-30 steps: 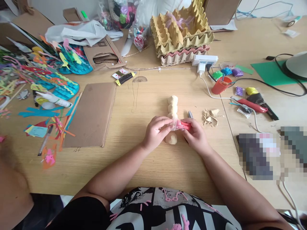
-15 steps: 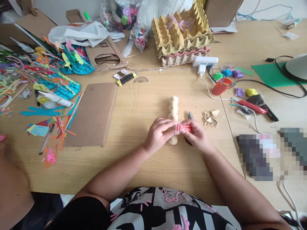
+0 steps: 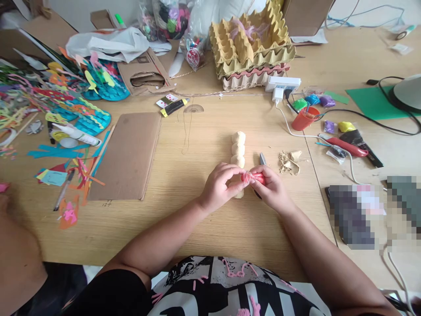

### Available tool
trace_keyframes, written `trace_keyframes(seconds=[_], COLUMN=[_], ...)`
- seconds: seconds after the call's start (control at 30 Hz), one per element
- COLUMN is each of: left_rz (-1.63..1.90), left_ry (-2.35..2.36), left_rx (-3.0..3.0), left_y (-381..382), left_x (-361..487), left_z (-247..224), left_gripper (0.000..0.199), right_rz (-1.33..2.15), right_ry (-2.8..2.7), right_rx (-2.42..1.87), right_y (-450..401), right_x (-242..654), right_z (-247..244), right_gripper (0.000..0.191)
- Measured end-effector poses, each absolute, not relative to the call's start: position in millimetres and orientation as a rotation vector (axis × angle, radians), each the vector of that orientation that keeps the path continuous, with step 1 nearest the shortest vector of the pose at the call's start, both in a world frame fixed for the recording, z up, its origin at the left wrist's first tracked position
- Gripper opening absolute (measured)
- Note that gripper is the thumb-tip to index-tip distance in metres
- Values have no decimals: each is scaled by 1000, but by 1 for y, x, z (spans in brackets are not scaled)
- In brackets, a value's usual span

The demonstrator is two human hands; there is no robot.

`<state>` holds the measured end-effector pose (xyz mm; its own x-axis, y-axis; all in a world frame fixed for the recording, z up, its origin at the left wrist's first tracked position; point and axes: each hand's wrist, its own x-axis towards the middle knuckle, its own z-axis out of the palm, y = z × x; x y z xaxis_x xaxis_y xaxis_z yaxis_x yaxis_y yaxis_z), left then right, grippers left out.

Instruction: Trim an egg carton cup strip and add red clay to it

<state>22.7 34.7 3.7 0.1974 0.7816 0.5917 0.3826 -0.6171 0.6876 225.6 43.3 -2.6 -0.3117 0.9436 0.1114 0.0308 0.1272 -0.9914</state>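
Between both hands is a small packet of red modelling clay (image 3: pixel 258 178) in clear plastic. My left hand (image 3: pixel 219 183) pinches the wrapper at its left end. Around the right end, the fingers of my right hand (image 3: pixel 270 186) are closed. Under the hands lies a bumpy strip of egg carton (image 3: pixel 238 147), its lower part mostly covered. A pair of scissors (image 3: pixel 262 159) rests beside the strip, blades pointing away, with the handles largely behind my right hand.
Carton scraps (image 3: pixel 289 162) lie to the right. Beyond them are a red cup (image 3: pixel 304 119), clay packets (image 3: pixel 327 101) and a white cable (image 3: pixel 285 120). Stacked egg trays (image 3: pixel 226 66) stand at the back. Cardboard (image 3: pixel 126 158) and paper strips (image 3: pixel 59 150) lie left, near another person's arm (image 3: pixel 19 245).
The fingers of my left hand have shifted slightly on the wrapper, and its clear end now looks more bunched. Both hands stay over the egg carton strip.
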Motion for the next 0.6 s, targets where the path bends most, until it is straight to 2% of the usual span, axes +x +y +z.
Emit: trace_keyframes(seconds=[0.17, 0.3, 0.6], left_rz=[1497, 1509, 1461], left_ry=[1116, 1069, 1050], left_rx=[2200, 2327, 2313], left_y=[36, 35, 33], left_x=[20, 18, 20], left_z=[6, 7, 4], left_gripper=[13, 19, 24], right_rz=[1717, 1908, 1798], right_ry=[-1168, -1086, -908], right_rx=[-850, -836, -933], right_y=[45, 44, 40], right_x=[223, 220, 211], right_z=[-3, 1, -5], right_gripper=[63, 53, 46])
